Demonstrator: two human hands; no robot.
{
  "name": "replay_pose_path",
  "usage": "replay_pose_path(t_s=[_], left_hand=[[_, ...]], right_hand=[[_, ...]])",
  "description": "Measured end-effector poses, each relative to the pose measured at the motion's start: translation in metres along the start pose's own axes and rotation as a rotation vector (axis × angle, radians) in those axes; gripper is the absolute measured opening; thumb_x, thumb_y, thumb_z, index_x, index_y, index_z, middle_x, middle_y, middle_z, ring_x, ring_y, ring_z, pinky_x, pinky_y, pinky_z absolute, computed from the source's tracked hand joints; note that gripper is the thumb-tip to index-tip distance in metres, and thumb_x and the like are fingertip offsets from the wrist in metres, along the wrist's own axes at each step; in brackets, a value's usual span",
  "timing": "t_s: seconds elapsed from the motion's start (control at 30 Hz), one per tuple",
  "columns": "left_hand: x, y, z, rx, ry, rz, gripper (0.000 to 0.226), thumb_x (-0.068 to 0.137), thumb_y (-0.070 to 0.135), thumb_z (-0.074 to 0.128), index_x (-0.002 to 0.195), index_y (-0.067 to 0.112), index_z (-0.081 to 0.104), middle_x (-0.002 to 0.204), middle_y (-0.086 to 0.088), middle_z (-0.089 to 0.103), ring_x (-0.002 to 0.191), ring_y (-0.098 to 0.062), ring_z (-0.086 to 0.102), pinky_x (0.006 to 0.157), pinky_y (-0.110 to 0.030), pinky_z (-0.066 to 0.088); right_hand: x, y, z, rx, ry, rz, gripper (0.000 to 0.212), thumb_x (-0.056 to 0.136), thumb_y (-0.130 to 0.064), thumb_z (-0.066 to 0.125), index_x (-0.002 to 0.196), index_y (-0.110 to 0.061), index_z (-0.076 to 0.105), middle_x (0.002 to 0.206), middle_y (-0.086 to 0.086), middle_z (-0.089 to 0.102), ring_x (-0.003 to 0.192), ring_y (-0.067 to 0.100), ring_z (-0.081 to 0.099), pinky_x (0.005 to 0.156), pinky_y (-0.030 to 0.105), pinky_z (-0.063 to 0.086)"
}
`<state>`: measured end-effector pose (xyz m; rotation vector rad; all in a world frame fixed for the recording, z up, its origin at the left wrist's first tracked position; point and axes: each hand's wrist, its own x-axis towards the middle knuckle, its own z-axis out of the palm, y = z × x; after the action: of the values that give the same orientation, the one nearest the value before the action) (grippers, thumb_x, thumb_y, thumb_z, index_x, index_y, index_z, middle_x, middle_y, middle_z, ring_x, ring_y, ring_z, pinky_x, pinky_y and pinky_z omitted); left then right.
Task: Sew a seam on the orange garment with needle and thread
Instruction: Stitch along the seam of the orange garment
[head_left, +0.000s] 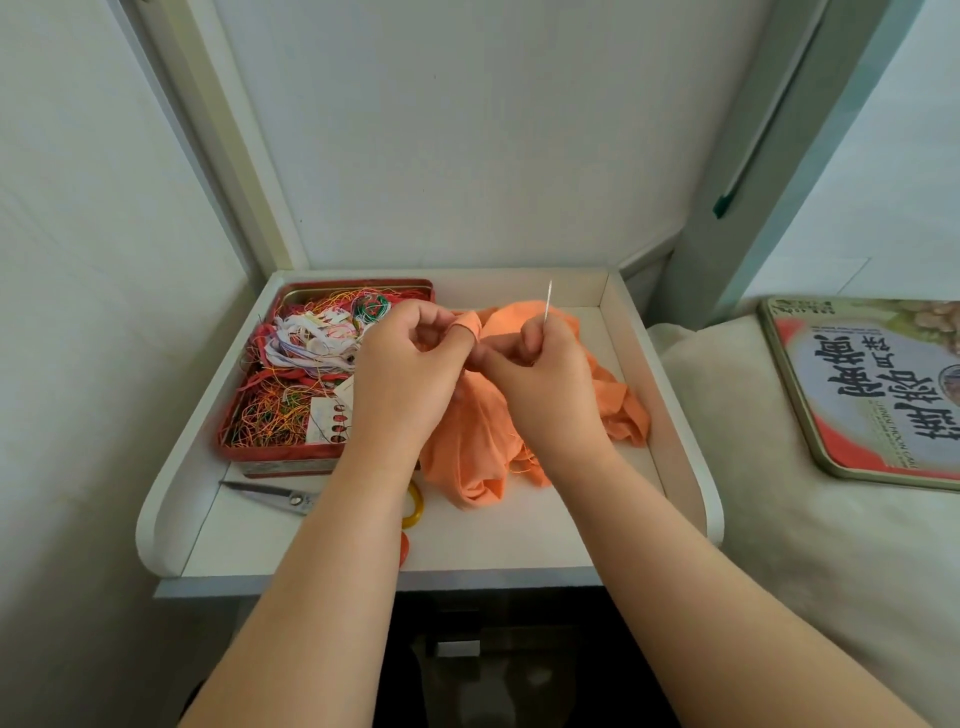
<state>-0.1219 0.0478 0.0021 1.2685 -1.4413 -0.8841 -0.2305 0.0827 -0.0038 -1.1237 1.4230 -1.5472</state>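
Head view: left hand (410, 364) grips orange garment (483, 441), right hand (540, 369) pinches needle (548, 304) over white tray (519, 540).

Orange garment (488, 415), red tin (280, 457), multicoloured threads (291, 364), seemingly yellow-handled scissors (291, 500)

the thread itself was too fine to make out anywhere near the needle (548, 302), and the needle's lower end was buried inside the right hand (540, 374). A fair chunk of the orange garment (480, 441) sat hidden behind both hands, and cloth wrapped one fingertip of the left hand (402, 364), so that tip was covered. The scissors (280, 496) only showed blades and pivot, since the left forearm blocked most of the handles. That arm also covered the tin (270, 452) at its near right corner. The tin lid (872, 395) on the cushion got cut off by the frame's right edge, small print unreadable
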Motion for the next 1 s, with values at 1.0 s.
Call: replay_pose_path(t_s=[1.0], left_hand=[[-0.003, -0.008, -0.008, 0.335, -0.689, 0.113, 0.005, 0.085, 0.03, 0.067, 0.086, 0.024, 0.067, 0.073, 0.009, 0.066, 0.064, -0.001, 0.059, 0.063, -0.023, 0.047]], right_hand=[[0.014, -0.042, -0.053, 0.283, 0.083, -0.234, 0.043, 0.091, 0.002, 0.059, 0.071, -0.021, 0.029, 0.061, -0.006, 0.038, 0.058, 0.008, 0.034, 0.055, 0.021, 0.035]])
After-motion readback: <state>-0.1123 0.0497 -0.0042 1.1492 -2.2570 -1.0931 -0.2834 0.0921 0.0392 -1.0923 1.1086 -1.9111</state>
